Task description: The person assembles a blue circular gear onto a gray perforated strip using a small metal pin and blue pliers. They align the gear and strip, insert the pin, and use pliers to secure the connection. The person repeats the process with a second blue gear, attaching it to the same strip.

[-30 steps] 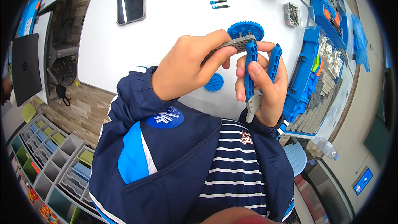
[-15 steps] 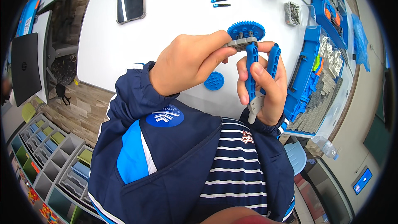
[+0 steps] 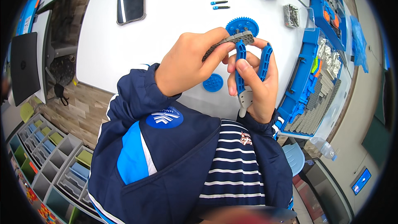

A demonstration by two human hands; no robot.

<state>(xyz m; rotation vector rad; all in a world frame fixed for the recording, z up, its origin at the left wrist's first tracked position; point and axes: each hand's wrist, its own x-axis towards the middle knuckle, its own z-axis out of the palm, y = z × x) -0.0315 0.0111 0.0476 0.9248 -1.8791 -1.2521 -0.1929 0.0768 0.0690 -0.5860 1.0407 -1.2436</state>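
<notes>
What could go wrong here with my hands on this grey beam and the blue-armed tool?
The blue-armed tool has one tip against or close to the grey beam, near the left hand; if the right hand slips, it might jab those fingers.

The mounted blue gear sits on pins, so a hard push could tilt or loosen it.

The loose blue gear lies near both hands and might get brushed away.

Two gears (image 3: 244, 23), two blue-headed pins (image 3: 221, 7) and one blue-handled tool (image 3: 241, 52) show.
</notes>
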